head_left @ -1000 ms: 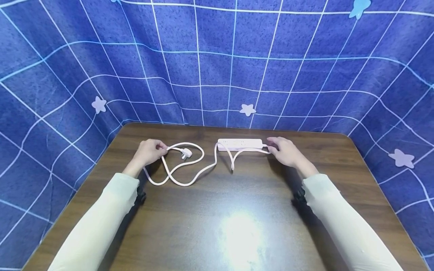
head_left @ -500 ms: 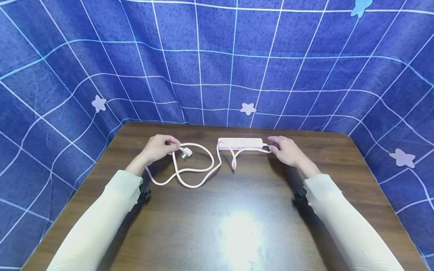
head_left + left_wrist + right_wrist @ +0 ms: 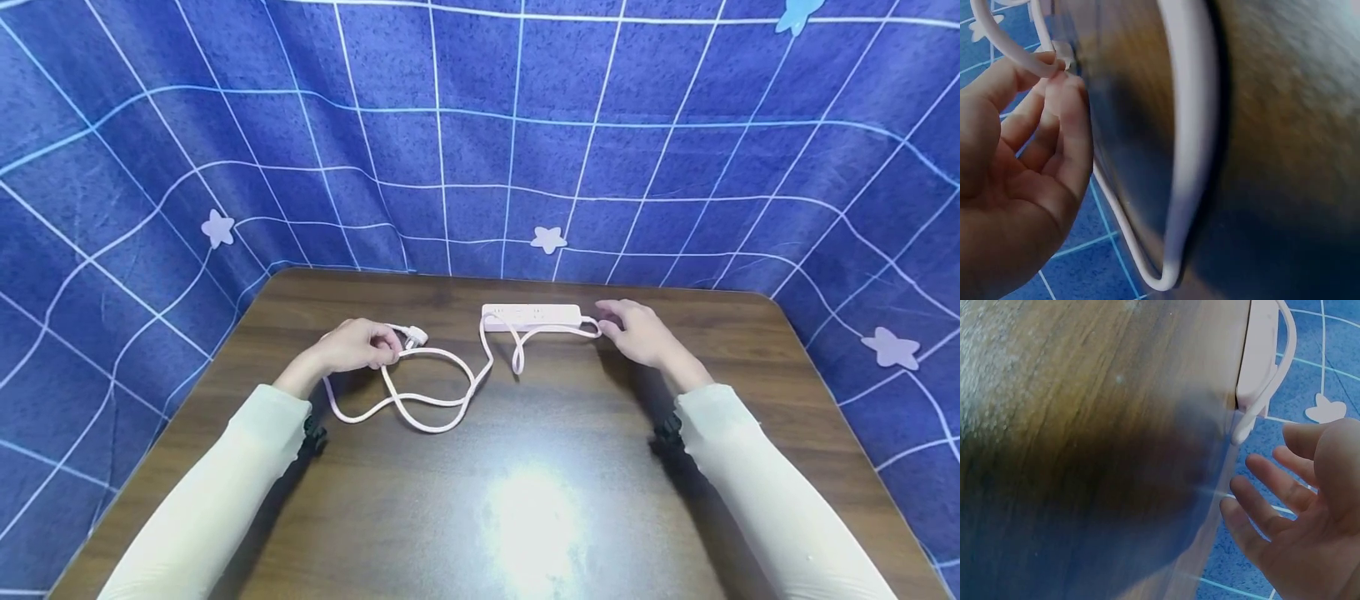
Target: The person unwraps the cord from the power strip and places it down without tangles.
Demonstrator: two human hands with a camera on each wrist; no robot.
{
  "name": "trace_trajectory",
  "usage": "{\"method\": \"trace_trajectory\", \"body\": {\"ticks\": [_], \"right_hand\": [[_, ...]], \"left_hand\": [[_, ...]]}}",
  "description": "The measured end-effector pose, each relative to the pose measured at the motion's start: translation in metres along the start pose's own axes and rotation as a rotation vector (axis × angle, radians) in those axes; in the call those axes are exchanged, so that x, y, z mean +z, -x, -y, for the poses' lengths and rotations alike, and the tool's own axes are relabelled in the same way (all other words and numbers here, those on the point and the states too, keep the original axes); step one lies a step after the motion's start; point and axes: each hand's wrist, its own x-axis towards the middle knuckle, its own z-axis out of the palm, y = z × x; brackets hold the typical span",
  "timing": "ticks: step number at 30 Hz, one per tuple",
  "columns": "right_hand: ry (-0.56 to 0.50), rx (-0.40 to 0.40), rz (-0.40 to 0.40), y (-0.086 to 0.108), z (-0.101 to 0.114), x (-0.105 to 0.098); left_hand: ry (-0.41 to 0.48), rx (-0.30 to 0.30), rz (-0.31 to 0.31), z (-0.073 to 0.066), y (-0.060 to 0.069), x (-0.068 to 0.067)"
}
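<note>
My left hand [image 3: 356,344] pinches the white cord [image 3: 435,429] between thumb and fingertips, as the left wrist view shows up close. Just beyond those fingertips lies the white plug [image 3: 417,336]. From the hand the cord runs in crossing loops to a white power strip [image 3: 551,312] at the back of the table. My right hand [image 3: 637,333] is just right of the strip, beside the cord's bend. In the right wrist view its fingers [image 3: 1259,487] are loosely spread, with a gap between them and the cord, and hold nothing.
Everything lies on a dark brown wooden table [image 3: 420,508] with a bright glare spot near its front. A blue gridded curtain [image 3: 480,150] with star shapes hangs behind and along both sides. Each wrist carries a dark device under the sleeve.
My left hand moved right, then a little toward me, drawing the cord's loops rightward and nearer. The plug shifted slightly right. My right hand drew slightly away from the cord; the strip stayed put.
</note>
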Motion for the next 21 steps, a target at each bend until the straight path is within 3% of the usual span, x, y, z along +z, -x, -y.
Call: {"method": "trace_trajectory", "body": {"ticks": [10,18,21], "right_hand": [[0.006,0.008,-0.002,0.005,-0.001,0.0],[-0.004,0.026,-0.014,0.023,-0.006,-0.006],[-0.009,0.024,-0.019,0.035,-0.007,-0.01]], "left_hand": [[-0.055,-0.009,-0.125,0.021,0.001,-0.007],[-0.168,-0.095,-0.291,0.04,0.005,-0.014],[-0.176,-0.132,-0.326,0.041,0.007,-0.016]]}}
